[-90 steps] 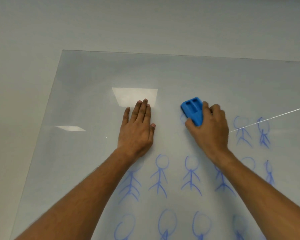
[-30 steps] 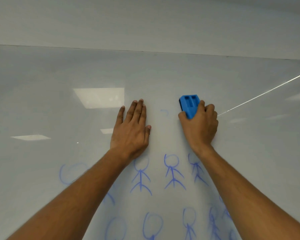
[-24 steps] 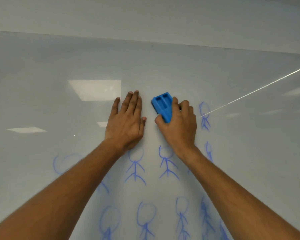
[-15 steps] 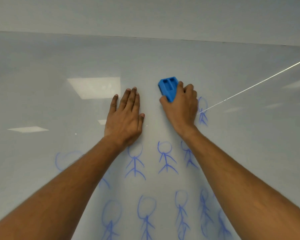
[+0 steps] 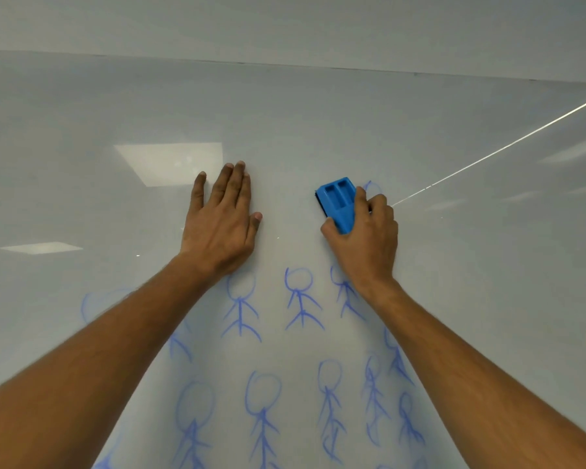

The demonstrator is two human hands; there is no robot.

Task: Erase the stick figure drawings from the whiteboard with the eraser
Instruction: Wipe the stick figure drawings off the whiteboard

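The right hand grips the eraser flat on the whiteboard, just beside a faint figure head. The left hand lies flat, fingers straight, bracing. Firm, overlapping strokes should sweep rightward, then down the rows of figures.

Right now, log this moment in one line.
right hand: grips eraser on whiteboard | left hand: flat on board | stick figures: remain
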